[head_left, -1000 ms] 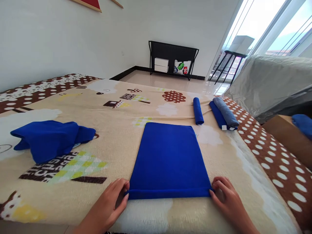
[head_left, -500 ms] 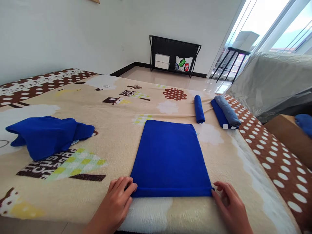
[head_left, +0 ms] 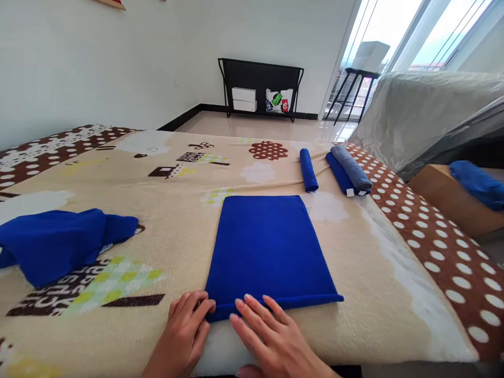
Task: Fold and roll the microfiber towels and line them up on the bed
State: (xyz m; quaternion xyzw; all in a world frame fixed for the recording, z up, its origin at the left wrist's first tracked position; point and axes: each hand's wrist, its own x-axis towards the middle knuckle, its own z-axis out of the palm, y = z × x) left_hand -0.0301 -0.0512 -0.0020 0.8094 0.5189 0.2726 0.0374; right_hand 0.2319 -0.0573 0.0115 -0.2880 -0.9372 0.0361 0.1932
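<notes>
A blue towel (head_left: 265, 247) lies flat on the bed blanket, its near edge turned over into a narrow roll. My left hand (head_left: 185, 325) pinches the near left corner of that roll between thumb and fingers. Fingers stretched out, my right hand (head_left: 271, 336) rests its fingertips on the roll a little left of the middle; its thumb is partly cut off below. The near right corner of the towel lies free. Further left is a crumpled blue cloth (head_left: 63, 241) with a small white label.
A rolled blue towel (head_left: 308, 170) lies beyond the flat one. Right of it, a grey-blue rolled towel (head_left: 351, 168) rests on a folded blue one (head_left: 338, 176). A cardboard box (head_left: 452, 197) holding blue cloth stands right of the bed. Behind are a black rack (head_left: 260, 79) and a stool (head_left: 354, 86).
My right hand has left the towel's near right corner and moved left onto the rolled edge, fingers now straightened. My left hand keeps its corner. The view has shifted slightly to the right.
</notes>
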